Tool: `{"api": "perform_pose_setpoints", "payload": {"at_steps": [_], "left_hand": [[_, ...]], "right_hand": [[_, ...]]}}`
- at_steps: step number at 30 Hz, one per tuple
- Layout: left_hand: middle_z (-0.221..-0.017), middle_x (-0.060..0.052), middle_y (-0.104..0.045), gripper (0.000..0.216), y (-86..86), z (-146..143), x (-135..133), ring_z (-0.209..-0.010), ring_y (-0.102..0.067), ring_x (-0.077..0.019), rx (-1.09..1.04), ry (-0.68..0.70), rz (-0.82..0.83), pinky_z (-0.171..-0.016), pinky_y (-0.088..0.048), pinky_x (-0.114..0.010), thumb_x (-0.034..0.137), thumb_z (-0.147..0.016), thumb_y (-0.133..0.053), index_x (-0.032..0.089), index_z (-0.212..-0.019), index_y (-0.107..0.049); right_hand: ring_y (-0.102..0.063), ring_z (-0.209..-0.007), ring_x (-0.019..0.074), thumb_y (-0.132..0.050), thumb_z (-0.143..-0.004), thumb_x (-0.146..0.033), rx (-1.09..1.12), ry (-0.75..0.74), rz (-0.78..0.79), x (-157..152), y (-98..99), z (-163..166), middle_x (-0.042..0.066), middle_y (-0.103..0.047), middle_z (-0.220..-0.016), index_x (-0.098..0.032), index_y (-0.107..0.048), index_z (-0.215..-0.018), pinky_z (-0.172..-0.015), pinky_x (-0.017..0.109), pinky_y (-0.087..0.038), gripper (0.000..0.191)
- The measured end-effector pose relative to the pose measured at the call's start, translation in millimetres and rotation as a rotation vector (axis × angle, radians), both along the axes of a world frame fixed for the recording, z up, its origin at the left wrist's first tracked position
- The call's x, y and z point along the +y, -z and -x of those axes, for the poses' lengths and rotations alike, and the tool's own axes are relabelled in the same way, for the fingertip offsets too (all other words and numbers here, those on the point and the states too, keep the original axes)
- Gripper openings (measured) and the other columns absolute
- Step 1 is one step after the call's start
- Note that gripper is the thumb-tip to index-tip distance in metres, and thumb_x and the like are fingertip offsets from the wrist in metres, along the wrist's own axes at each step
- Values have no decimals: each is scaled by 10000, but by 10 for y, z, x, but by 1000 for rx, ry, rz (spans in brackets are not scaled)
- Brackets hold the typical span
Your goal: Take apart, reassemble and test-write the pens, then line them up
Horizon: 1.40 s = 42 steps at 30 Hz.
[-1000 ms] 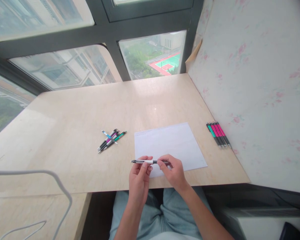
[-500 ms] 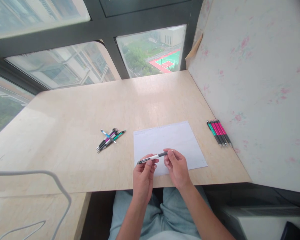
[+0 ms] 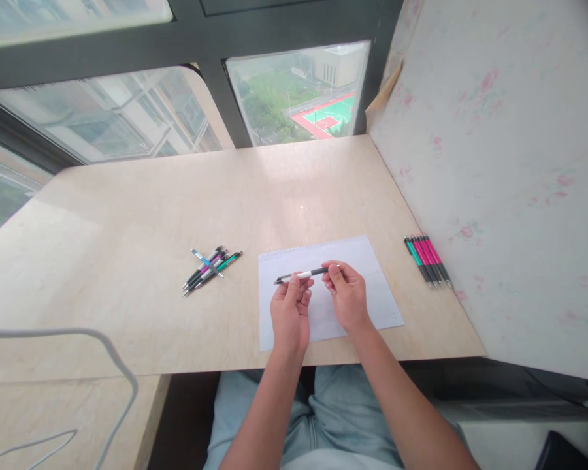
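Observation:
A white and black pen [image 3: 306, 275] is held nearly level above the sheet of paper [image 3: 318, 310], its grip end a little higher on the right. My left hand [image 3: 292, 312] pinches its clip end between thumb and fingers. At the dark grip and tip, my right hand [image 3: 346, 295] has thumb and fingers closed on it. Faint lines of writing run along the paper's top edge. Left of the paper lies a loose pile of pens [image 3: 210, 271] in white, purple, green and blue. On the right, a neat row of pink and green pens [image 3: 427, 261] lies side by side.
The pale desk [image 3: 176, 196] runs back to a dark window frame [image 3: 294, 42]. A flowered wall panel [image 3: 494, 183] borders its right side, close to the pen row. A grey cable [image 3: 112, 356] loops over the front left. A lower surface [image 3: 98, 418] adjoins there.
Both hands have moved forward over the paper, carrying the pen with them. The view has shifted slightly. Both groups of pens lie as before.

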<state>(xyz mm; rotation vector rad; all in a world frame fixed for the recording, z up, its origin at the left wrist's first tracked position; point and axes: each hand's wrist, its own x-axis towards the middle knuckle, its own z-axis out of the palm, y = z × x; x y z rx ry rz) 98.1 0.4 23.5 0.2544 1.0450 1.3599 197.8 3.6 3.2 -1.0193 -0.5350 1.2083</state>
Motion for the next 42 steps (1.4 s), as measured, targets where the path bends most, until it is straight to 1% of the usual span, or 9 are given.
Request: {"api": "perform_pose_setpoints", "payload": {"at_steps": [10,15,18,23,25,28,30,34,42], "left_hand": [[-859,-53,-747,243,-23,137,25,-758,-692,-125,114,50,-75,-689,-478,-225,319,-735,-814,149,-885,-728],[-943,-64,-737,231,-69,279,-4,-790,-684,-126,220,131,-152,-691,-478,-219,330,-766,-790,156,-909,-741],[-923,-64,-732,225,-35,347,-20,-776,-683,-133,193,204,-173,-668,-474,-219,333,-777,-780,160,-916,-742],[-882,-62,-731,218,103,376,9,-753,-688,-142,125,291,-150,-630,-463,-221,322,-774,-780,161,-915,-739],[-891,-64,-731,215,154,372,27,-753,-685,-142,126,304,-175,-625,-462,-221,307,-768,-786,162,-919,-739],[-887,-66,-726,215,199,366,43,-763,-683,-152,151,297,-212,-627,-465,-228,311,-777,-776,161,-925,-736],[-888,-62,-723,211,208,362,48,-766,-683,-152,160,271,-220,-631,-461,-229,318,-784,-770,164,-923,-733],[-849,-63,-717,223,192,366,58,-767,-673,-149,159,294,-222,-677,-467,-243,316,-778,-778,155,-924,-729],[-835,-61,-708,210,184,404,94,-759,-653,-140,160,331,-233,-718,-476,-260,321,-787,-765,149,-902,-729]], "right_hand": [[-491,-574,117,-638,-864,-490,-43,-23,-35,-2,-26,5,7,-586,-646,-202,-735,-849,-526,266,-380,304],[-469,-532,119,-631,-877,-480,-338,-17,19,-58,-98,-85,-11,-552,-580,-204,-728,-819,-495,268,-363,298],[-543,-590,142,-640,-882,-420,-569,-54,-58,-90,-183,-216,-5,-607,-633,-230,-731,-925,-569,293,-441,215],[-606,-743,189,-664,-857,-347,-778,-153,-243,-55,-173,-461,45,-701,-817,-245,-733,-840,-675,348,-495,124],[-596,-726,184,-697,-824,-332,-780,-181,-268,-40,-110,-521,46,-703,-842,-247,-733,-874,-648,339,-490,105],[-583,-702,174,-731,-788,-356,-753,-230,-253,-38,-19,-556,48,-708,-897,-249,-723,-999,-552,297,-442,237],[-577,-681,169,-665,-845,-395,-771,-250,-233,-41,16,-558,44,-699,-822,-231,-730,-902,-542,289,-414,185],[-528,-578,150,-523,-938,-415,-844,-257,-203,-42,29,-558,20,-614,-592,-207,-642,-600,-567,298,-384,414],[-444,-529,127,-620,-877,-393,-861,-262,-206,-70,15,-548,-5,-573,-568,-210,-646,-616,-521,281,-338,320]]}}
